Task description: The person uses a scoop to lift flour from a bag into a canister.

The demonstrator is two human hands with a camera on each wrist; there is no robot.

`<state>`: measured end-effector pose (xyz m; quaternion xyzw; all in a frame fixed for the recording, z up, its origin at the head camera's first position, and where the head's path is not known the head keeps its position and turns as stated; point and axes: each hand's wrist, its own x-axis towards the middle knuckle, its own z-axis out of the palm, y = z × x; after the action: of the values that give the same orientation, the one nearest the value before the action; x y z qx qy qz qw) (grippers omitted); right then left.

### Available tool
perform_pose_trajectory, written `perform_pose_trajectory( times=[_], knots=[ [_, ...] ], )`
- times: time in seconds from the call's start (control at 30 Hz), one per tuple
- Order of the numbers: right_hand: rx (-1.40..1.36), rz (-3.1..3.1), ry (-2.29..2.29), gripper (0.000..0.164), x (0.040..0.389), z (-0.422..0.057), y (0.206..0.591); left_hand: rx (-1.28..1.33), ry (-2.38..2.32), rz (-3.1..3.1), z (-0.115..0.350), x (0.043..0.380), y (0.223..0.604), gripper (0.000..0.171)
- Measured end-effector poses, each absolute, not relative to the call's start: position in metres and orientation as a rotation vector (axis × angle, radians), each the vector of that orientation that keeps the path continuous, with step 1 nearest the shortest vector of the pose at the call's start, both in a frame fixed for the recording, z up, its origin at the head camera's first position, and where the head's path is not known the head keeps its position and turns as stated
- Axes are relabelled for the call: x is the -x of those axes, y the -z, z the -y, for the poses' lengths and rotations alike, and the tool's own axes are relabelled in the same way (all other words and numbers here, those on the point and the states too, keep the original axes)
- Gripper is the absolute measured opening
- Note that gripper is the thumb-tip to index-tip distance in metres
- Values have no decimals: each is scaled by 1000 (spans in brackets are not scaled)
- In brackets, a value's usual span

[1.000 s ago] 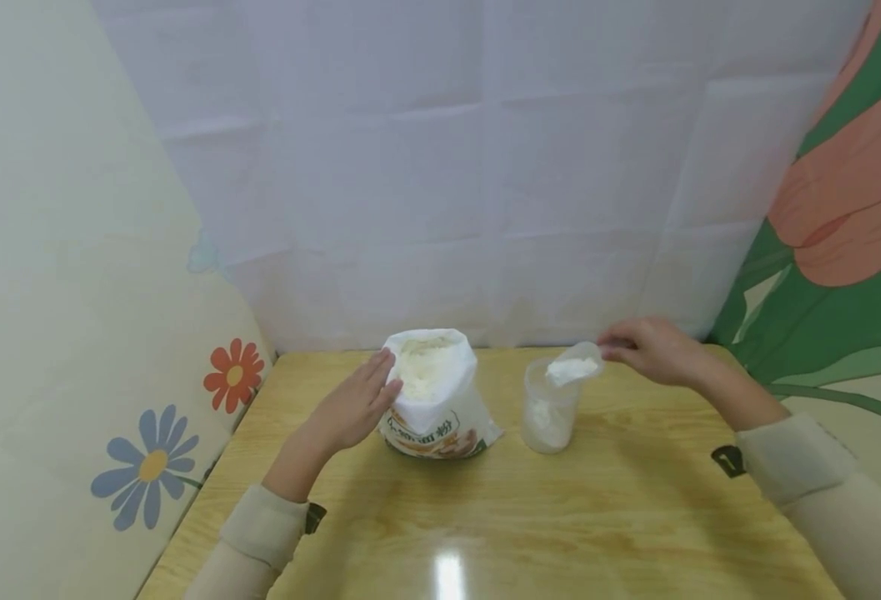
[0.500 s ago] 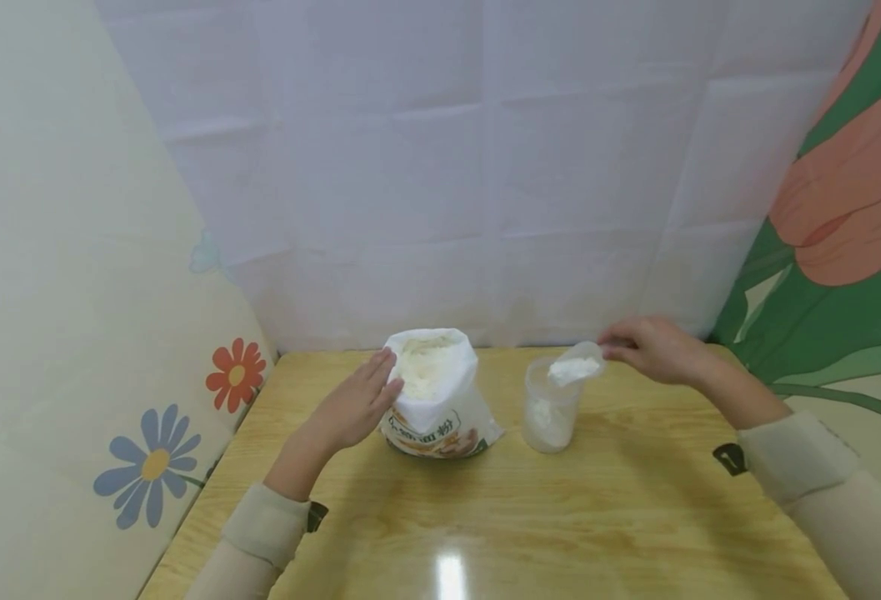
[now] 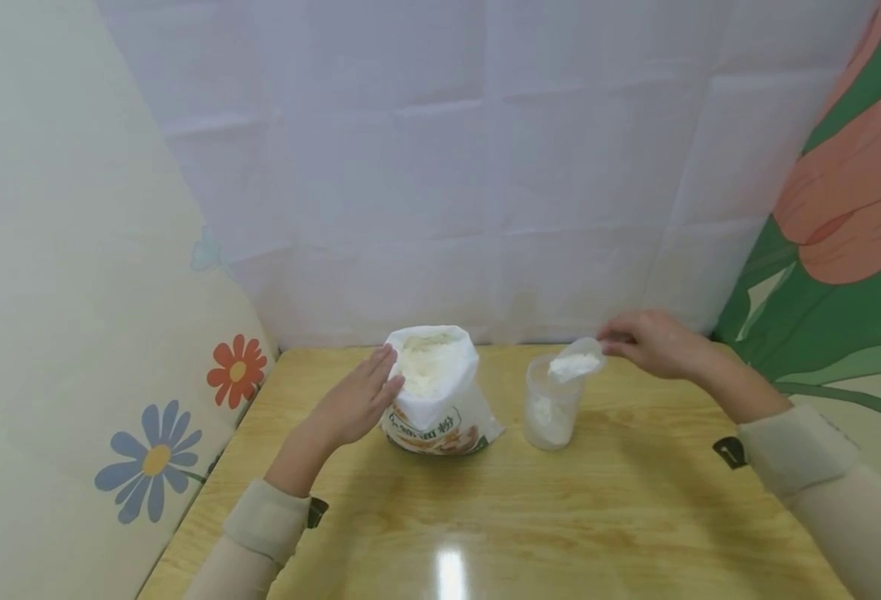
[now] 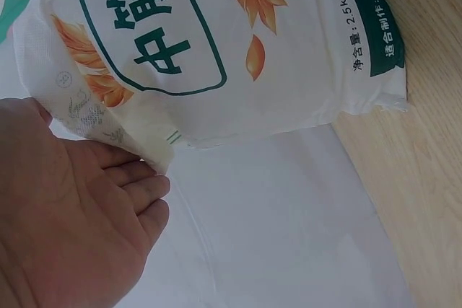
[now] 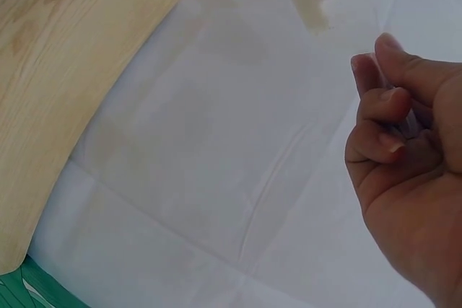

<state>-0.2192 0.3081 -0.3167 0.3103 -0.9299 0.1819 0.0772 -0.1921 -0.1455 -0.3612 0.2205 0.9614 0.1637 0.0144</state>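
An opened bag of flour [image 3: 428,383] stands upright on the table, white powder showing in its mouth. Along its upper left side rests my left hand [image 3: 353,404], fingers extended against the rim; the left wrist view shows that hand's fingertips [image 4: 148,192] at the bag's edge. To the right stands a clear plastic container [image 3: 550,417], partly filled with white powder. Over its rim, a translucent scoop [image 3: 578,362] carries a heap of powder, tilted toward the container. My right hand [image 3: 653,343] pinches the scoop's handle, most of which the fingers hide.
The wooden table [image 3: 515,517] ends at a hanging white cloth [image 3: 478,208] just behind the bag and container. A wall with painted flowers [image 3: 155,458] borders the left, and another painted wall [image 3: 853,217] the right.
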Motion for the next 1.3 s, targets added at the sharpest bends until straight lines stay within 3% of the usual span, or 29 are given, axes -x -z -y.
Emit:
perform_pose_trajectory(
  times=[0.43,1.3],
  knots=[
    [-914,2845,-518,20,221,-307,312,-715,-544,-3008,145,193,362,69],
    [-1001,2632,-492,15,212,-309,312,-734,-548,-3032,147,191,369,68]
  ],
)
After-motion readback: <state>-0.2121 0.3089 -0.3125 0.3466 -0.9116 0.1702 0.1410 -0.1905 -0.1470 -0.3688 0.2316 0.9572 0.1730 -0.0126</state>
